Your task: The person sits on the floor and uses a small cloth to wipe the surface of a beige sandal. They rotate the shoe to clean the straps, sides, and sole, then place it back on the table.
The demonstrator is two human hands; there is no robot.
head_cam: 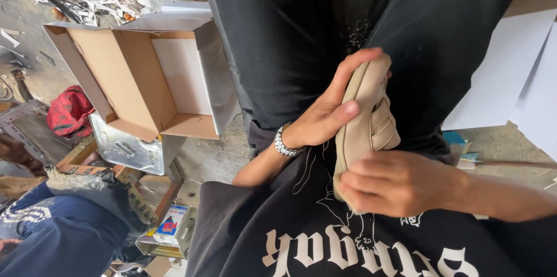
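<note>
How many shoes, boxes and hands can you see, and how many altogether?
Beige shoe: 1
Open cardboard box: 1
Hands on the shoe: 2, left hand and right hand
Total: 4

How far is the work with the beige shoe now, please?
Done: the cardboard box lies open, nothing visible inside. In hand: the left hand and the right hand both grip the beige shoe over the person's lap, its straps facing the right hand. Left: the shoe is not in the box; whether its finishing is complete cannot be told.
</note>
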